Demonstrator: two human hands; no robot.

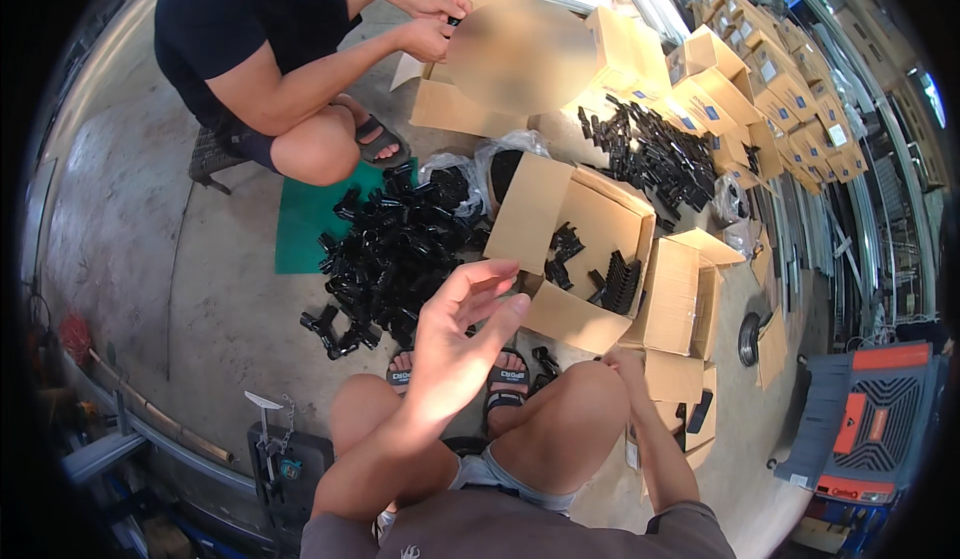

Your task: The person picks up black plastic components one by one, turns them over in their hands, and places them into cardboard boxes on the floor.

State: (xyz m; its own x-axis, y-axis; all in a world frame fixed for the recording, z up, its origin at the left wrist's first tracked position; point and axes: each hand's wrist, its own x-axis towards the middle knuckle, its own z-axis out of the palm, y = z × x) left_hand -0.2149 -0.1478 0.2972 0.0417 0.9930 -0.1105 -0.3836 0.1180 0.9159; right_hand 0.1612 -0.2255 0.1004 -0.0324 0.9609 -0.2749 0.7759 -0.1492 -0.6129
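Observation:
My left hand (462, 327) is raised in front of me, thumb and fingers apart and curved, holding nothing. It hovers at the near left corner of an open cardboard box (527, 204), which has black fittings (620, 281) lined up in a row and a few loose ones inside. My right hand (622, 364) is low beside my right knee, near a smaller open carton (672, 299); its fingers are mostly hidden. To the left of the box lies a large heap of black pipe-joint-like fittings (395, 249), partly on a green sheet (300, 224).
A co-worker (235, 49) sits on a low stool at the far left, handling a small dark piece. More black parts (650, 154) are spread behind the box. Stacked cartons (780, 79) stand at the far right. A grey-and-orange case (865, 424) is at the near right.

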